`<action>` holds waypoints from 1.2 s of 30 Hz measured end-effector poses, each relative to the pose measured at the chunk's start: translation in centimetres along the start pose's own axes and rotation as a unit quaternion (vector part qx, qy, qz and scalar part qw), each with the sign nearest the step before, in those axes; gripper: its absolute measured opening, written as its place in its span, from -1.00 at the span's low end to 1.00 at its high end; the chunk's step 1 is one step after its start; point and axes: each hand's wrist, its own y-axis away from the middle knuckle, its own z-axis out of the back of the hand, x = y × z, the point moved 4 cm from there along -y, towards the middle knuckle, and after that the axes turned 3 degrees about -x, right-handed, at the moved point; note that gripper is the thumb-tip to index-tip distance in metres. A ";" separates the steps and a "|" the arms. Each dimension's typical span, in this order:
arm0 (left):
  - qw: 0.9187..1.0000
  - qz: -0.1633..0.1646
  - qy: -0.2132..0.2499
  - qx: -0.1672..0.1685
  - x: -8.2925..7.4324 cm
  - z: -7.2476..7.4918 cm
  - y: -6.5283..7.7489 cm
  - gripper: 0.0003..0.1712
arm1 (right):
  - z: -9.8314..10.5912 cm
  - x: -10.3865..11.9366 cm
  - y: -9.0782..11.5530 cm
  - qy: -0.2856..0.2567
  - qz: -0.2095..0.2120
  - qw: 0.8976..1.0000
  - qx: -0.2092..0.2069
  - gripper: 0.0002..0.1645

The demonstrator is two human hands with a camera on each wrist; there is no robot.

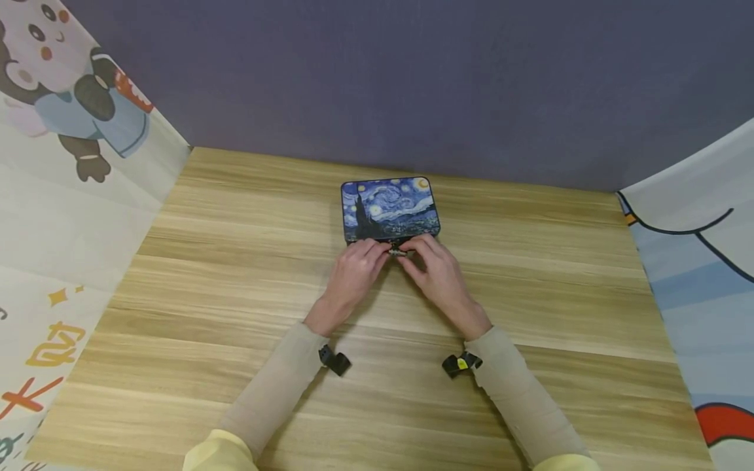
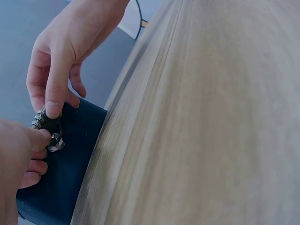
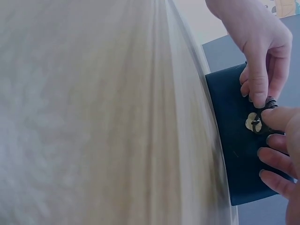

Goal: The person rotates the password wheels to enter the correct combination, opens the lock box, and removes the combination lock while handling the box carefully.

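A tin box (image 1: pixel 389 209) with a starry night painting on its lid stands at the back middle of the table. On its dark blue front (image 2: pixel 70 159) is a flower-shaped metal clasp (image 3: pixel 253 122), where a small combination padlock (image 2: pixel 39 120) with numbered dials hangs. My left hand (image 1: pixel 352 271) pinches one end of the padlock between thumb and fingers. From the other side, my right hand (image 1: pixel 437 271) pinches the opposite end, its remaining fingers spread close to the box front in the right wrist view. Fingertips hide part of the padlock.
The wood-grain table (image 1: pixel 235 275) spreads around the box. A dark partition (image 1: pixel 383 78) rises just behind it. Printed cloths hang along the left side (image 1: pixel 106 216) and right side (image 1: pixel 695 261). Each sleeve carries a small black wrist camera (image 1: pixel 334 361).
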 end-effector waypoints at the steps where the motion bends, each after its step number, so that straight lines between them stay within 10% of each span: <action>1: 1.000 0.000 0.000 0.000 0.0 0.0 0.0 -0.84 | 0.0 0.0 0.0 0.000 -0.001 1.000 0.000 -0.71; 36: 1.000 -0.001 0.000 0.000 -0.2 0.0 -0.2 -0.83 | 0.0 -0.4 0.0 0.008 -0.023 1.000 0.012 -0.75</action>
